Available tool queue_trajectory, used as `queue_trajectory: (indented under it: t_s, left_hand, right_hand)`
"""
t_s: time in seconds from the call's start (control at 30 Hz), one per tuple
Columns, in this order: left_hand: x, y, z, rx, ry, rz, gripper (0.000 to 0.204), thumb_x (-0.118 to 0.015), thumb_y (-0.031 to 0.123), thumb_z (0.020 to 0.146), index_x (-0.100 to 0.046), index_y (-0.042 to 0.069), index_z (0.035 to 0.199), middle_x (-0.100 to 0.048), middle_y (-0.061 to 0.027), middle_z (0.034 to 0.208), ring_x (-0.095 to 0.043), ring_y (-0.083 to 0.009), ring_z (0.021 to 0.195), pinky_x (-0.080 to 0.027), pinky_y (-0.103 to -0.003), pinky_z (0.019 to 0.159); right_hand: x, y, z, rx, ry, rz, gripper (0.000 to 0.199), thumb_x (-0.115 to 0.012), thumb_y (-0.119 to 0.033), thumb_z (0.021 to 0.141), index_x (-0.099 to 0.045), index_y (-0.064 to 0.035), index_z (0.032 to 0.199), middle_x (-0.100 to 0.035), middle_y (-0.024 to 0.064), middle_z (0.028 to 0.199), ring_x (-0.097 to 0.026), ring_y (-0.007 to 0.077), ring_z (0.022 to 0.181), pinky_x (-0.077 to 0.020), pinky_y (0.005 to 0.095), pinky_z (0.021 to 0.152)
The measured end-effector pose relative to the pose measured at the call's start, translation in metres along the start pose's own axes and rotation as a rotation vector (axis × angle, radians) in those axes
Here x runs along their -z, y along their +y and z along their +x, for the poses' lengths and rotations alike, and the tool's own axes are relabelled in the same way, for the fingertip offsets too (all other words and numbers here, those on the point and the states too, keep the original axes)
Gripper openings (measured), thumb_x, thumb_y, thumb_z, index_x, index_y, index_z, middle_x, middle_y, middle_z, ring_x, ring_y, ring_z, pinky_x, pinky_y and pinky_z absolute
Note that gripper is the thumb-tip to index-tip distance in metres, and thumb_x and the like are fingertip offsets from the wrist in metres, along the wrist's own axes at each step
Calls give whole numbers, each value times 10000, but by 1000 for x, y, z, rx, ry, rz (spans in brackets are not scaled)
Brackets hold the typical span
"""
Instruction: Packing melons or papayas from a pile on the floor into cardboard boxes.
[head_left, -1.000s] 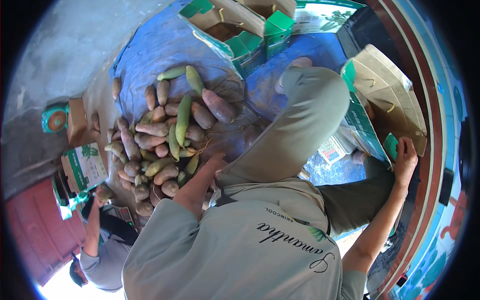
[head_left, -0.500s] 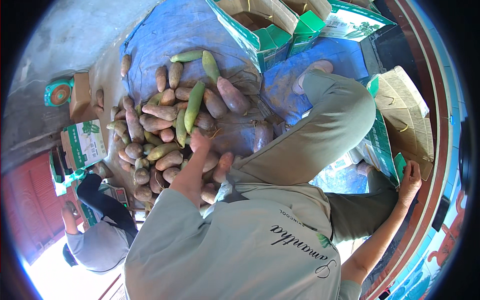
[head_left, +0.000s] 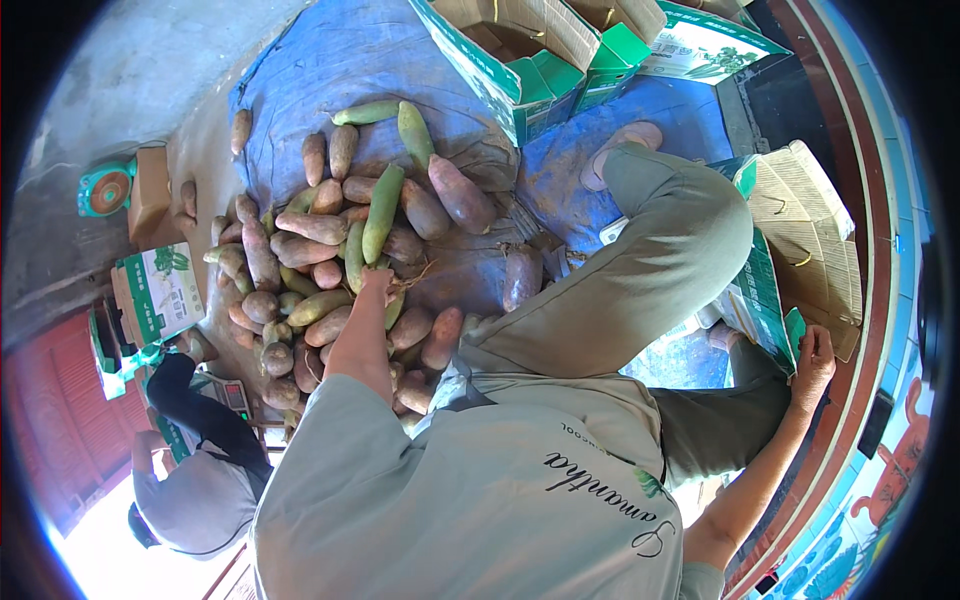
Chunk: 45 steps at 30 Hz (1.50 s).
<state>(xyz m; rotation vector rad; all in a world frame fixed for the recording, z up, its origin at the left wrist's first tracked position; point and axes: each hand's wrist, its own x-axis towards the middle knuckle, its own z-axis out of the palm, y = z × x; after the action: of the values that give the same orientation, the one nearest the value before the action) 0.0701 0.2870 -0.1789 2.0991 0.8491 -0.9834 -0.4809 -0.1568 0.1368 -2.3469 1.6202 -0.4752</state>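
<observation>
A heap of long, thick radishes, some reddish-brown and some green, lies on a blue sheet. My left hand reaches into it, its curled fingers at the lower end of a long green radish. Thin roots stick out beside that hand; its fingertips are partly hidden. Just above lie another green radish and a big reddish radish. Off to the right, my right hand grips the green edge of an open cardboard carton beside my leg. What is inside this carton is mostly hidden.
Open green-and-white cartons stand at the top. A co-worker bends at the lower left, near a scale and another carton. A teal round device stands by a brown box at the left wall.
My left hand has shifted slightly left at the green radish's lower end, uncovering more roots and a greenish radish beneath. My right hand keeps its hold. The co-worker's arm has moved inward.
</observation>
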Motion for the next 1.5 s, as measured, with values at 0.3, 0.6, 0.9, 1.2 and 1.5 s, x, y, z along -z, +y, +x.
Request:
queue_trajectory:
  t_s: [0.3,0.6,0.9,1.2,1.5]
  left_hand:
    - [-12,5,-14,-80,-3,91,316,-641,122,788,-505,102,1073,-506,-95,1086,-539,-235,867,-455,-414,710]
    - [-30,-1,-6,-60,207,-79,170,-629,83,791,-560,20,932,-609,-101,842,-577,-208,601,-474,-356,530]
    - [-20,6,-24,62,-135,-172,165,-447,56,851,-463,95,691,-466,-9,536,-460,-161,426,-455,-326,494]
    - [-4,30,-36,59,-302,-101,159,-457,79,796,-431,106,642,-367,9,522,-338,-123,377,-369,-291,392]
    - [-6,39,-57,-12,-303,123,168,-441,143,898,-440,129,730,-376,40,559,-284,-80,409,-234,-237,365]
  right_hand:
    - [-7,2,1,39,5,-10,92,-547,-110,893,-584,-29,870,-553,46,667,-500,94,585,-425,246,554]
    - [-7,-7,2,-22,-27,-6,90,-546,-111,890,-585,-32,876,-558,64,670,-512,107,590,-431,253,565]
    - [-4,-2,-1,1,-20,-54,107,-547,-136,894,-589,-37,902,-567,75,686,-522,136,586,-446,280,572]
    - [-1,-13,-1,-34,-43,-55,109,-538,-137,896,-581,-39,913,-572,97,728,-531,176,602,-451,308,597]
    - [5,-11,-4,75,-7,-73,73,-543,-88,868,-560,-18,878,-592,158,805,-580,327,725,-460,356,651]
